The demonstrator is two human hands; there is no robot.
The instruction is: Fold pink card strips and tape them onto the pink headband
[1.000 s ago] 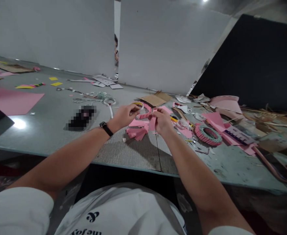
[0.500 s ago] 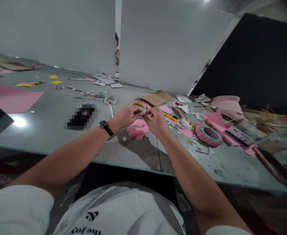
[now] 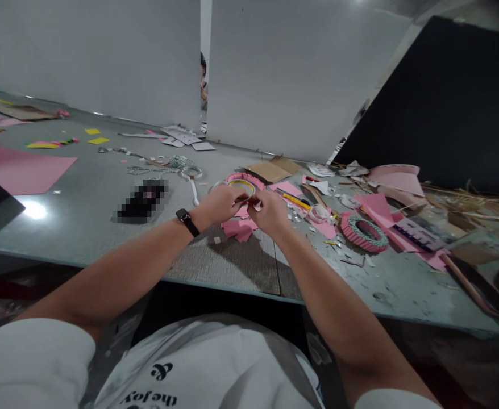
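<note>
Head view: left hand and right hand curled, nearly touching, fingertips pinched on a small white scrap, long axis too small to tell; tape roll just far of the grip, nearer the left hand; pink paper ring under it; pink scraps near the hands.

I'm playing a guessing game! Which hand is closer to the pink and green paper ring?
Right. The right hand is apart from the pink and green paper ring, to its left. The left hand is farther off, beyond the right hand.

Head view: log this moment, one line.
left hand: below yellow-cored tape roll | right hand: pinching small white scrap | nearby: pink pleated paper ring
</note>
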